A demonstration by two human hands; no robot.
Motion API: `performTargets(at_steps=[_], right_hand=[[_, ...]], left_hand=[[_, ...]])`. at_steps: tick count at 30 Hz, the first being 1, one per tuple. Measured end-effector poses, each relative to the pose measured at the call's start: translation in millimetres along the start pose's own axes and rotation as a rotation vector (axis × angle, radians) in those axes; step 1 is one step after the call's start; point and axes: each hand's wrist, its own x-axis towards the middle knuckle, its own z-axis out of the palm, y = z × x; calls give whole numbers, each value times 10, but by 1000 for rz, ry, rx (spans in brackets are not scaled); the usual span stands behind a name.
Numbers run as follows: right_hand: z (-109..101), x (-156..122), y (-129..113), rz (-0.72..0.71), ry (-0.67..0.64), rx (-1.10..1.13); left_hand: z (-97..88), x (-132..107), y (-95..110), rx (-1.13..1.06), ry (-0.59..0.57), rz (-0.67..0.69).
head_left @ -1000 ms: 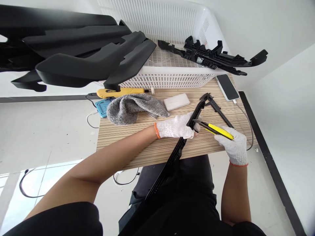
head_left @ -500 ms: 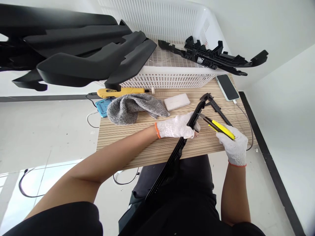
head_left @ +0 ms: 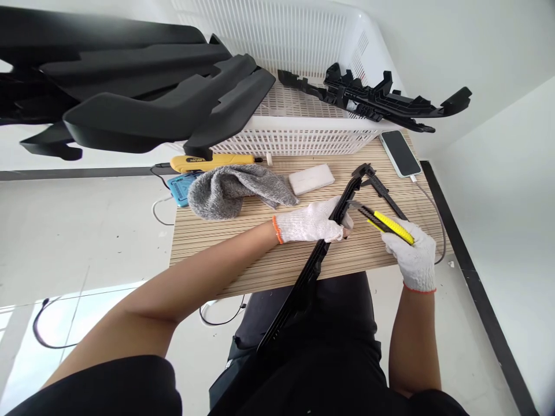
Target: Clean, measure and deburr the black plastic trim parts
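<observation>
My left hand, in a white knitted glove with an orange cuff, is wrapped round a long black plastic trim part. The part runs slantwise from the tabletop down over my lap, and its lower end merges with my dark clothes. In my gloved right hand is a yellow and black utility knife. Its blade points left and its tip is at the part's right edge, just above my left fingers; whether it touches I cannot tell. Close behind the knife lies a dark caliper.
On the wood-grain table lie a grey cloth, a white block, a yellow corded tool, a blue device and a phone with its cable. A white basket behind holds black parts; large black panels overhang the left.
Almost nothing differs. The knife's blade and my right hand have shifted very slightly, while my left hand keeps its grip on the trim part.
</observation>
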Motion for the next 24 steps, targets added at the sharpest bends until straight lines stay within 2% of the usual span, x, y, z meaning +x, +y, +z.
performTargets(at_steps=[3,6,10,14,16,19,24], right_hand=[[35,7,-30,80,76,113],[74,20,-41,124,200,303],[98,32,-37,138,190,384],[101,30,-34,110,172,350],[90,24,-27,104,167,345],[52,9,-15,104,112,320],[68,6,-76,104,-160,214]], left_hand=[[-12,61,-86,-101,16,56],[-49,143,-162,-386,0,48],[-132,291,-189,-631,-20,-5],[-198,423,-115,-785,123,-38],[-211,433,-60,-842,151,-27],[-207,389,-8,-865,119,62],[-166,351,-42,-796,165,138]])
